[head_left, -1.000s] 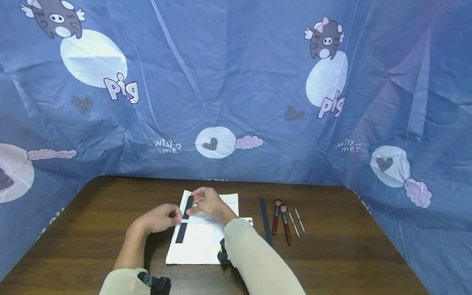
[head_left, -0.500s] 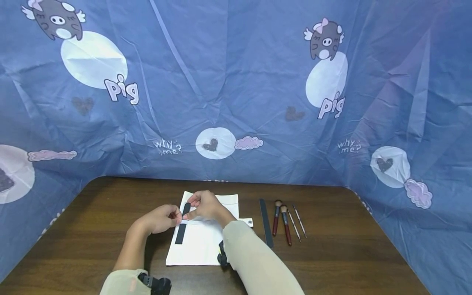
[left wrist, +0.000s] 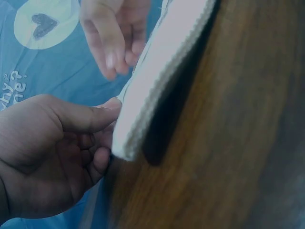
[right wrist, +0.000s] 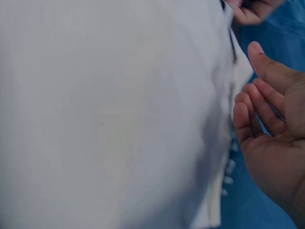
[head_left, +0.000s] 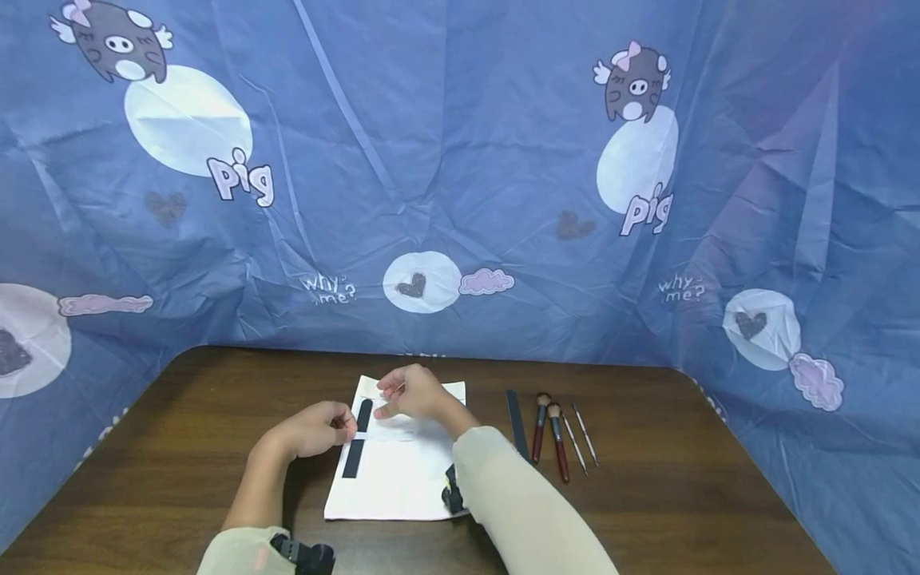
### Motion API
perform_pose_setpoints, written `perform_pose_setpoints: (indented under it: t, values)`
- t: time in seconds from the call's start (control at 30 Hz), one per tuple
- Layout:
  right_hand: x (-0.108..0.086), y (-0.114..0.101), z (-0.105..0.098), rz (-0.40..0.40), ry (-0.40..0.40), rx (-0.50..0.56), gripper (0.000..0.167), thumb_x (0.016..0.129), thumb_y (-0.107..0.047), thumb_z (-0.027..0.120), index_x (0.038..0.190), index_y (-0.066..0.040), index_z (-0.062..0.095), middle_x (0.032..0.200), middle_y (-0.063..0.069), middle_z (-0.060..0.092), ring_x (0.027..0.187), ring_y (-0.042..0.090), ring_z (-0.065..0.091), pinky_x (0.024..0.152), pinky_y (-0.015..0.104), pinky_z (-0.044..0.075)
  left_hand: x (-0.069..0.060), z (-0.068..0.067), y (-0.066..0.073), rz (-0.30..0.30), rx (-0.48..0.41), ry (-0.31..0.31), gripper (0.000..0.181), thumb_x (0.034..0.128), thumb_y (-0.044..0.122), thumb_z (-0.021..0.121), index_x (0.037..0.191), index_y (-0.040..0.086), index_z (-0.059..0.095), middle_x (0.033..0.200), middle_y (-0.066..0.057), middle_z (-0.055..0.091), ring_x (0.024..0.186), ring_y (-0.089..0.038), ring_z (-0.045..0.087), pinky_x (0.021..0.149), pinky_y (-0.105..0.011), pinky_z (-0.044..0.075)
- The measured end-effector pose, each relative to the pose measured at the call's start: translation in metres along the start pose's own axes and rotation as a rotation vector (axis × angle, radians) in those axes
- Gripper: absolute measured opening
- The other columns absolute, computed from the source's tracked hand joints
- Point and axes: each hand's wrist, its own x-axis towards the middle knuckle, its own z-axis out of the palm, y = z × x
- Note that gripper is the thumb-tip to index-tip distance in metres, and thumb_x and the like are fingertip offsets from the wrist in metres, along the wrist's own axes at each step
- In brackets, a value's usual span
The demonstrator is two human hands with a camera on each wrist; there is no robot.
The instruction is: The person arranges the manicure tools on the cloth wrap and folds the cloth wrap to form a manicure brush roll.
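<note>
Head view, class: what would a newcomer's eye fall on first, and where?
Probably the blue pig-print backdrop, filling the space behind the table. Then the white fabric piece on it, the left hand at its left edge, the right hand over it. Two red-handled brushes lie to its right.

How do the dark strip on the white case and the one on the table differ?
The case strip has a white band across it; the table strip shows none. In the head view, the case strip's far end leans right, the table strip's left. Both are dark, long and narrow.
</note>
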Motion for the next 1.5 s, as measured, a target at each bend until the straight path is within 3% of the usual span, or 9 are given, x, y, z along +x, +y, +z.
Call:
perform_pose_setpoints:
  t: [0.13, 0.3, 0.57, 0.87, 1.03, 1.17, 1.33, 1.5]
  values:
    - [-0.007, -0.001, -0.027, -0.013, 0.002, -0.038, 0.043, 0.079, -0.012, 0.09, 0.115, 0.002, 0.072, 0.105, 0.014, 0.073, 0.085, 0.011, 0.062, 0.08, 0.025, 0.051, 0.0, 0.001, 0.001, -0.035, -0.005, 0.004, 0.004, 0.0941, 0.005, 0.066, 0.091, 0.005, 0.064, 0.085, -0.003, 0.059, 0.083, -0.02, 0.053, 0.073, -0.036, 0.043]
    - [-0.017, 0.007, -0.061, -0.02, 0.005, -0.055, 0.042, 0.084, -0.013, 0.086, 0.119, 0.004, 0.07, 0.11, 0.019, 0.071, 0.088, 0.014, 0.062, 0.082, 0.027, 0.052, -0.002, 0.003, 0.003, -0.025, -0.02, 0.011, 0.005, 0.0946, 0.005, 0.066, 0.091, 0.005, 0.064, 0.085, -0.004, 0.059, 0.082, -0.02, 0.053, 0.071, -0.036, 0.043]
    - [-0.038, 0.039, -0.103, 0.01, 0.048, -0.123, 0.036, 0.088, -0.016, 0.082, 0.117, 0.002, 0.071, 0.102, 0.009, 0.07, 0.093, 0.017, 0.063, 0.086, 0.033, 0.052, -0.002, 0.002, 0.008, -0.041, -0.016, 0.016, 0.004, 0.0934, 0.007, 0.066, 0.09, 0.007, 0.065, 0.085, -0.004, 0.062, 0.082, -0.02, 0.054, 0.07, -0.035, 0.044]
    - [-0.062, 0.09, -0.128, 0.085, 0.147, -0.235, 0.035, 0.089, -0.016, 0.081, 0.117, 0.002, 0.069, 0.094, 0.004, 0.067, 0.089, 0.018, 0.062, 0.081, 0.036, 0.052, 0.002, 0.002, 0.006, 0.117, 0.021, 0.075, 0.009, 0.0892, 0.01, 0.076, 0.091, 0.007, 0.067, 0.081, 0.0, 0.06, 0.076, -0.016, 0.054, 0.068, -0.033, 0.044]
    - [-0.074, 0.102, -0.141, 0.109, 0.116, -0.325, 0.035, 0.09, -0.016, 0.08, 0.118, 0.001, 0.069, 0.105, 0.009, 0.071, 0.1, 0.024, 0.066, 0.09, 0.043, 0.053, 0.005, 0.004, 0.01, 0.211, 0.034, 0.077, 0.007, 0.0884, 0.008, 0.077, 0.093, 0.007, 0.072, 0.081, 0.001, 0.062, 0.078, -0.015, 0.054, 0.07, -0.031, 0.045]
    - [-0.081, 0.105, -0.151, 0.122, 0.067, -0.369, 0.039, 0.089, -0.017, 0.081, 0.121, 0.002, 0.069, 0.112, 0.013, 0.072, 0.108, 0.029, 0.066, 0.096, 0.046, 0.051, 0.008, 0.007, 0.017, 0.248, 0.05, 0.066, 0.01, 0.0876, 0.007, 0.078, 0.097, 0.005, 0.075, 0.083, 0.002, 0.063, 0.079, -0.015, 0.053, 0.07, -0.031, 0.046]
    - [-0.085, 0.103, -0.158, 0.152, -0.019, -0.379, 0.053, 0.084, -0.023, 0.086, 0.127, 0.0, 0.066, 0.123, 0.016, 0.069, 0.118, 0.033, 0.063, 0.104, 0.048, 0.047, 0.011, 0.012, 0.022, 0.225, 0.046, 0.034, 0.016, 0.0859, 0.004, 0.08, 0.102, 0.004, 0.075, 0.085, 0.002, 0.065, 0.08, -0.015, 0.056, 0.072, -0.031, 0.049]
    - [-0.088, 0.102, -0.158, 0.178, -0.086, -0.379, 0.074, 0.075, -0.032, 0.092, 0.135, -0.001, 0.062, 0.134, 0.017, 0.063, 0.128, 0.035, 0.056, 0.109, 0.048, 0.042, 0.011, 0.017, 0.022, 0.134, 0.037, -0.001, 0.022, 0.0828, 0.004, 0.083, 0.103, 0.008, 0.075, 0.092, 0.001, 0.068, 0.086, -0.015, 0.059, 0.081, -0.037, 0.053]
